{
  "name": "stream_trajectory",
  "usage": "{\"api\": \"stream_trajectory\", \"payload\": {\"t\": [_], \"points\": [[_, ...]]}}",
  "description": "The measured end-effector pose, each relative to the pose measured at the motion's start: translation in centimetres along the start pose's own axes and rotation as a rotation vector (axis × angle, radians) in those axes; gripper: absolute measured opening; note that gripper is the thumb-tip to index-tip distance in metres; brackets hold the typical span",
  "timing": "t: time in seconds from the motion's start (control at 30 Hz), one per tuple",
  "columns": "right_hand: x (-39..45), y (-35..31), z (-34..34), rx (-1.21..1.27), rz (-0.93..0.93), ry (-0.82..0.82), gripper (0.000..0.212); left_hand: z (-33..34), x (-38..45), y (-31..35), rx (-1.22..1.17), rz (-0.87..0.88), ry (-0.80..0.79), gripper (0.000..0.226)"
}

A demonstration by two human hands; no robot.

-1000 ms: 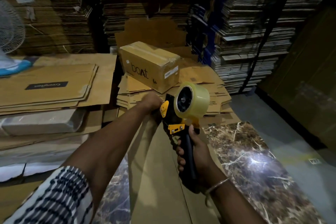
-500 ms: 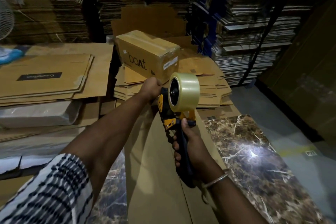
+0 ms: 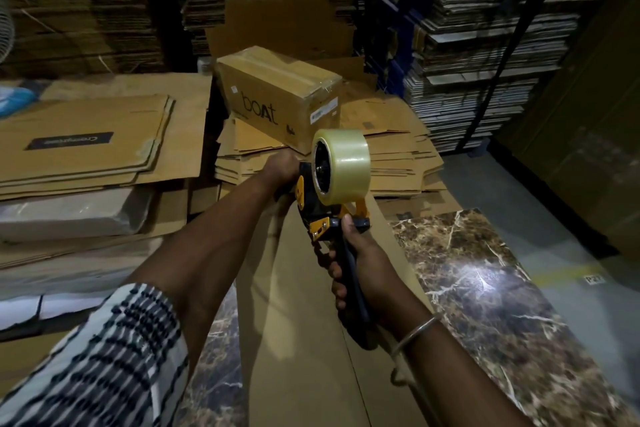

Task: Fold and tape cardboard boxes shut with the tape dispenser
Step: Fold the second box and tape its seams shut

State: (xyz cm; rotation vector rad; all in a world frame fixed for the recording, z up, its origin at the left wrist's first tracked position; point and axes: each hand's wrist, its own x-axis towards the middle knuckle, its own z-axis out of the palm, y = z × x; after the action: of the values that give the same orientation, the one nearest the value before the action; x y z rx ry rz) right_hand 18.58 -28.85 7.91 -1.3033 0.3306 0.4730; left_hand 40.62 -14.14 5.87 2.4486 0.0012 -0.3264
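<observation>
My right hand (image 3: 360, 267) grips the black handle of a yellow-and-black tape dispenser (image 3: 322, 208) that carries a roll of clear tape (image 3: 344, 163). The dispenser's front end sits at the far end of a long cardboard box (image 3: 304, 305) lying lengthwise on a marble-topped table (image 3: 485, 288). My left hand (image 3: 282, 168) is curled over that far end of the box, just left of the dispenser; what its fingers hold is hidden. A taped box printed "boAt" (image 3: 277, 97) rests on a stack of flat cartons (image 3: 391, 146) beyond.
Flat cartons (image 3: 93, 142) lie piled at the left, over plastic-wrapped bundles (image 3: 69, 215). Tall stacks of flattened cardboard (image 3: 485, 45) fill the back and right. A grey floor (image 3: 519, 194) runs along the table's right side.
The view has tilted down a little. Both hands and the dispenser stay at the box's far end, with the dispenser leaning slightly more upright than a second ago.
</observation>
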Motion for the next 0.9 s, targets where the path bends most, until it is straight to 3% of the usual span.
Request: {"api": "stream_trajectory", "payload": {"t": [0.17, 0.3, 0.43, 0.63, 0.8, 0.9], "points": [[0.1, -0.1, -0.1, -0.032, 0.002, -0.004, 0.063, 0.2, -0.4, -0.4, 0.098, -0.038, 0.049, 0.036], [0.0, 0.0, 0.1, -0.069, -0.018, 0.012, 0.062, 0.4, -0.6, -1.8, 0.077, 0.122, 0.224, 0.025], [-0.1, -0.1, 0.3, -0.071, -0.001, 0.004, 0.061, 0.0, -2.5, -2.6, 0.125, 0.216, 0.084, 0.019], [-0.2, 0.2, 1.4, -0.121, -0.072, 0.042, 0.056, -0.2, -2.5, -2.5, 0.280, 0.215, 0.106, 0.019], [-1.9, 2.1, 1.1, -0.134, -0.089, 0.047, 0.058, 0.0, -2.5, -3.1, 0.229, 0.221, 0.136, 0.017], [-3.5, 2.7, 0.8, -0.091, -0.052, 0.047, 0.057, 0.0, -3.0, -3.0, 0.316, 0.202, 0.114, 0.018]]}}
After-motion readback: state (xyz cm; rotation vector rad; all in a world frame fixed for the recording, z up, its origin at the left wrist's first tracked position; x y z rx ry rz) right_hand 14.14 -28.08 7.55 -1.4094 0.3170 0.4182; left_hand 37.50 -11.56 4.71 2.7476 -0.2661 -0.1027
